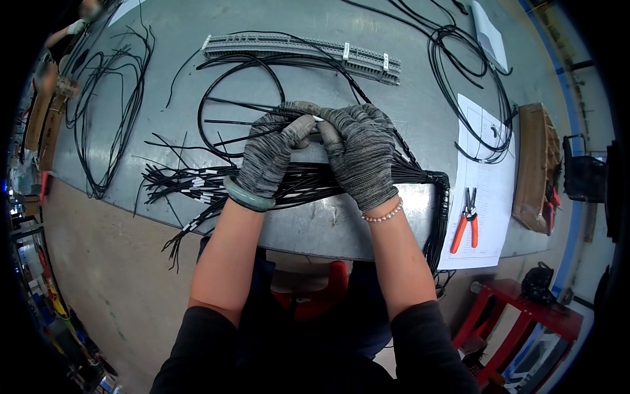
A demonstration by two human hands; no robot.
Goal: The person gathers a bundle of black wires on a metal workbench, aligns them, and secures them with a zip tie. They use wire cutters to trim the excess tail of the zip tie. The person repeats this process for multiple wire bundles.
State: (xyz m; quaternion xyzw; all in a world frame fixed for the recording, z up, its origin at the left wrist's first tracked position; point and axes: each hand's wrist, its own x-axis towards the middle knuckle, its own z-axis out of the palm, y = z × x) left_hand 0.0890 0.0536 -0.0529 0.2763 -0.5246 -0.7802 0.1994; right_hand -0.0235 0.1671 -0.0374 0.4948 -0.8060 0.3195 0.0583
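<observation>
Both my hands wear grey knitted gloves and meet over the table, fingertips together. Several black wires (233,123) run into my left hand (272,148), which is closed round them. My right hand (361,148) pinches close beside it, and a small white piece (317,119) shows between the fingertips, perhaps a wire marker. Beneath my wrists lies a thick bundle of black wires (308,180), its loose ends with white sleeves (200,182) fanned out at the left. At the right the bundle bends toward the table's front edge. Beyond my hands sits a long grey terminal block strip (295,49).
Orange-handled pliers (468,223) lie on printed sheets (489,190) at the right, beside a wooden box (535,167). Coiled black cables (436,59) rest at the far right, more loose wires (111,118) at the left. A red stool (525,308) stands at lower right. Another person's gloved hand (77,27) shows far left.
</observation>
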